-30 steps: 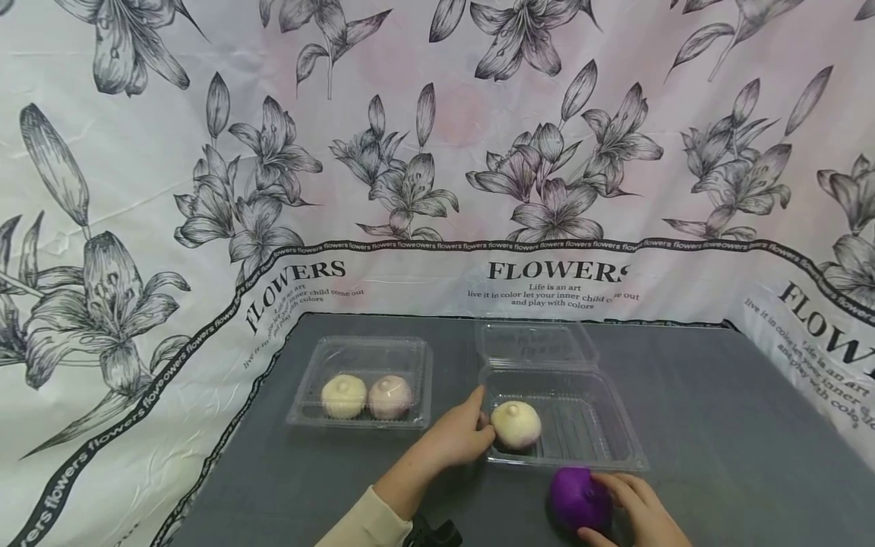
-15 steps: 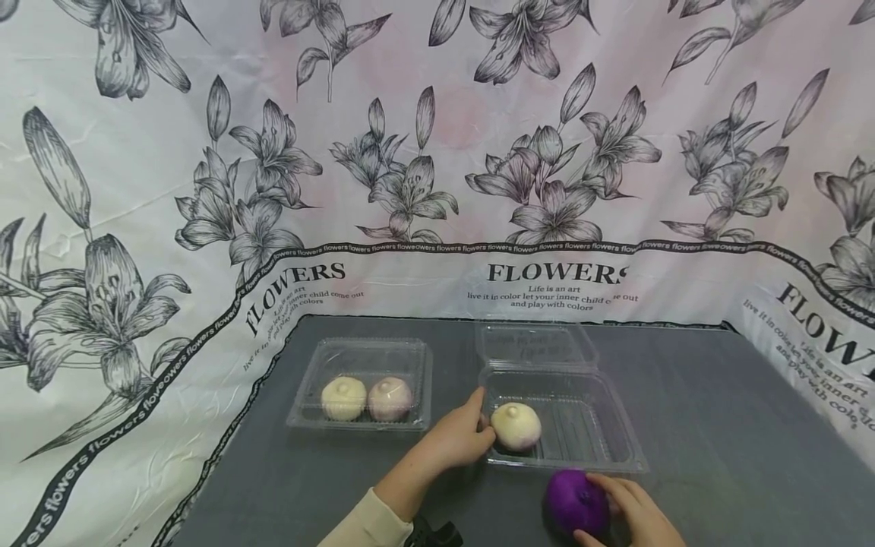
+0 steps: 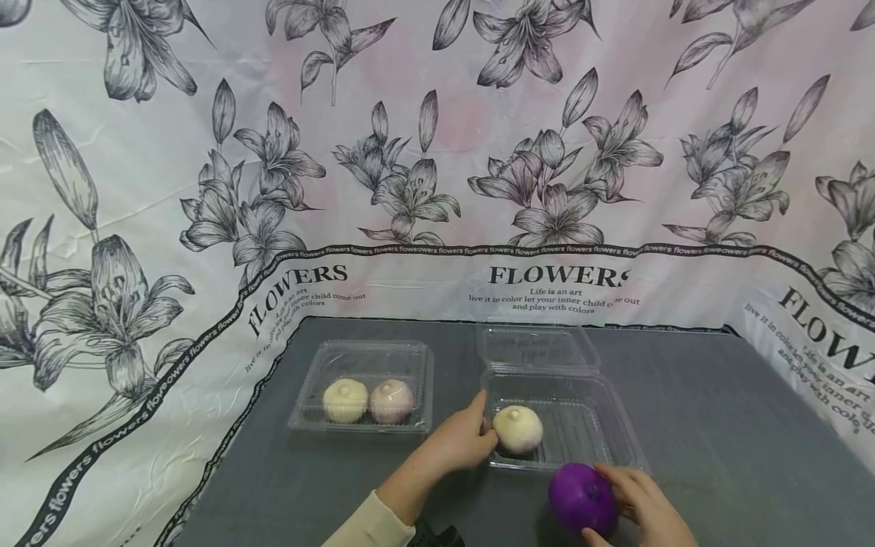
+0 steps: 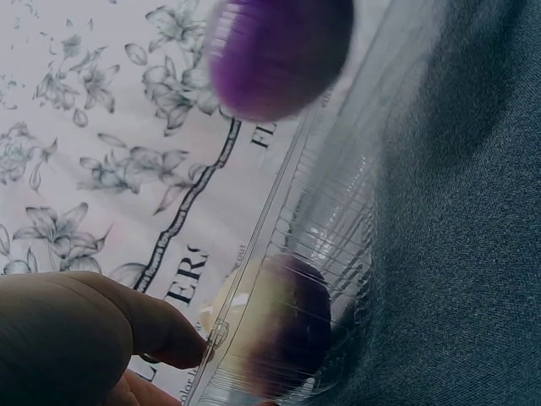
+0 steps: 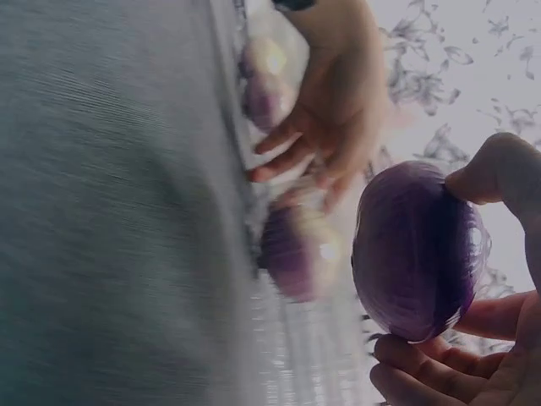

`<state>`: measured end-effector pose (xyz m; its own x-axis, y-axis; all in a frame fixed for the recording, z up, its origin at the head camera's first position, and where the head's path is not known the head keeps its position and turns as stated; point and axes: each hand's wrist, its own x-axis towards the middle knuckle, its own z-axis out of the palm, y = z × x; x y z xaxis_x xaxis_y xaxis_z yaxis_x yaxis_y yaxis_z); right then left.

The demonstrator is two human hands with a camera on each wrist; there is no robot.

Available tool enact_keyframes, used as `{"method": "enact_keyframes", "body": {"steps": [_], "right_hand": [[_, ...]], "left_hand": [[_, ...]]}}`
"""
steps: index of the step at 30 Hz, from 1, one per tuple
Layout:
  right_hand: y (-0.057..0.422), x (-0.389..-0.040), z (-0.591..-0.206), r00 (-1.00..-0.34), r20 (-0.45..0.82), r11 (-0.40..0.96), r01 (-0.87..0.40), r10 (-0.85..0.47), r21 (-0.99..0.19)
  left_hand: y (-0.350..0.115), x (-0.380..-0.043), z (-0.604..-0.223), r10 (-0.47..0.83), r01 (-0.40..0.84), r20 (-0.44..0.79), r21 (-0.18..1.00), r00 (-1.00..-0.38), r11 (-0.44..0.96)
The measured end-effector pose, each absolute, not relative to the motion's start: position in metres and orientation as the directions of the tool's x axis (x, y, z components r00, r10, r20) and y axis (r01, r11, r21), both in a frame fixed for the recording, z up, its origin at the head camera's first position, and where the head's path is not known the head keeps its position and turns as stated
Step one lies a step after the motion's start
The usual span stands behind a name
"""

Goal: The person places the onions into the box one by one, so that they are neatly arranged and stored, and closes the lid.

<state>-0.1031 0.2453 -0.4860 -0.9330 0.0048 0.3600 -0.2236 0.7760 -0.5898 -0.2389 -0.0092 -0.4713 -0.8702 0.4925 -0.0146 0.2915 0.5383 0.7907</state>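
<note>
In the head view, my right hand [image 3: 645, 501] grips a smooth purple onion [image 3: 582, 497] between thumb and fingers, just in front of an open clear plastic clamshell box [image 3: 581, 433]. The right wrist view shows the purple onion [image 5: 418, 254] raised above the box. My left hand [image 3: 456, 437] pinches the box's left edge, and the left wrist view shows its fingers [image 4: 173, 338] at the rim. Inside the box at the left lies a cream onion [image 3: 517, 430] with a purple underside, close to my left fingertips. Part of the left thumb's hold is hidden.
Left of the open box stands a closed clear clamshell box [image 3: 362, 353] holding a cream onion [image 3: 345, 400] and a pinkish onion [image 3: 391, 401]. The open box's lid [image 3: 540, 348] leans back behind it. A flower-print cloth [image 3: 410, 281] walls in the grey table [image 3: 711, 410].
The purple onion and right hand have shifted slightly up and to the right over the last half second, now overlapping the box's front edge. The left hand keeps its hold on the box.
</note>
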Motion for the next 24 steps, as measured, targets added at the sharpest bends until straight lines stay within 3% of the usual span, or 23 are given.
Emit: {"method": "enact_keyframes", "body": {"steps": [14, 24], "right_hand": [[0.264, -0.12, -0.424, -0.872, 0.484, 0.753, -0.364, -0.07, -0.549], [0.267, -0.14, -0.395, -0.887, 0.451, 0.773, -0.351, -0.094, -0.529]], "left_hand": [[-0.009, -0.24, -0.471, 0.491, 0.306, -0.011, 0.771, -0.871, 0.559], [-0.01, -0.24, -0.471, 0.493, 0.309, -0.001, 0.778, -0.87, 0.547]]}}
